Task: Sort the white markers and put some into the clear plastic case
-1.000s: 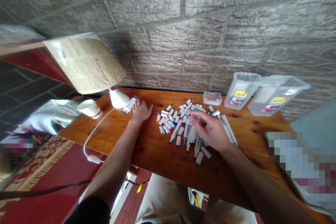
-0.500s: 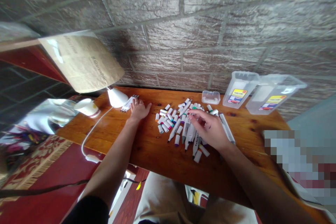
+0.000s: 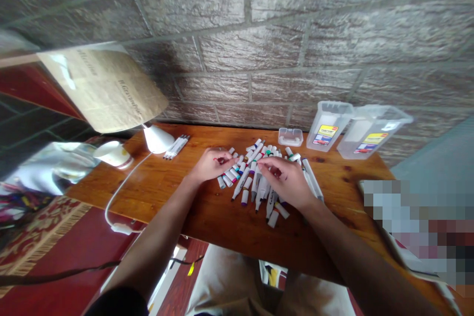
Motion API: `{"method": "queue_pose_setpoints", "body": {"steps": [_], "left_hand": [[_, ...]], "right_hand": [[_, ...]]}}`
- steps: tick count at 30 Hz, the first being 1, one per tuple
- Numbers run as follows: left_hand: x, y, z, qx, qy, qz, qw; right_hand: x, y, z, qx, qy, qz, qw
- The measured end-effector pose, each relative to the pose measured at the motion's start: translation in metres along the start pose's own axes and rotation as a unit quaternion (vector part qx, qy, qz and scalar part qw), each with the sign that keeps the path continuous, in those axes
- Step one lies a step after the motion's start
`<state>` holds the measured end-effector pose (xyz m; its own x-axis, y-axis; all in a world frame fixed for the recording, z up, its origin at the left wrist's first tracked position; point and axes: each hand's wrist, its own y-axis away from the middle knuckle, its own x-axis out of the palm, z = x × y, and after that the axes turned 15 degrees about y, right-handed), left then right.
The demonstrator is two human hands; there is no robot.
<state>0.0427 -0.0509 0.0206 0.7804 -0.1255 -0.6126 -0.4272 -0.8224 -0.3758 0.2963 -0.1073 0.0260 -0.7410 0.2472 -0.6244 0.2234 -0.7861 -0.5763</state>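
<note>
At the far left of your bench (image 3: 215, 217) stands a cup (image 3: 113, 154), with the lamp (image 3: 158, 139) just beside it, its paper shade leaning over. The lamp's cord runs down past the near edge to a switch (image 3: 121, 228). Right of the lamp base, a row of markers (image 3: 177, 147) lies side by side, well apart from the main pile.

Your left hand (image 3: 212, 164) is at the pile's left edge, above the loose caps (image 3: 228, 177). Its thumb and forefinger curl towards each other; you can't tell whether they grip anything.

The pile of markers (image 3: 262, 187) sits mid-bench between your hands, some with dark nibs bare and pointing towards you. Your right hand (image 3: 287, 177) reaches over it from the right, thumb and forefinger close together near a cap; whether they pinch it, you can't tell.

Behind the pile, near the wall, is a small clear case (image 3: 290, 137). Farther right stand two labelled clear tubs (image 3: 324, 126), upright.
</note>
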Motion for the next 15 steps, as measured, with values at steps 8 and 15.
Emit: {"method": "queue_pose_setpoints", "body": {"steps": [8,15], "left_hand": [[0.026,-0.001,-0.015,0.084,-0.075,0.134,0.984],[0.028,0.0,-0.023,-0.003,-0.119,0.123,0.985]], "right_hand": [[-0.004,-0.003,-0.003,0.034,0.004,-0.017,0.999],[-0.003,-0.002,-0.004,0.034,0.011,-0.021,0.999]]}}
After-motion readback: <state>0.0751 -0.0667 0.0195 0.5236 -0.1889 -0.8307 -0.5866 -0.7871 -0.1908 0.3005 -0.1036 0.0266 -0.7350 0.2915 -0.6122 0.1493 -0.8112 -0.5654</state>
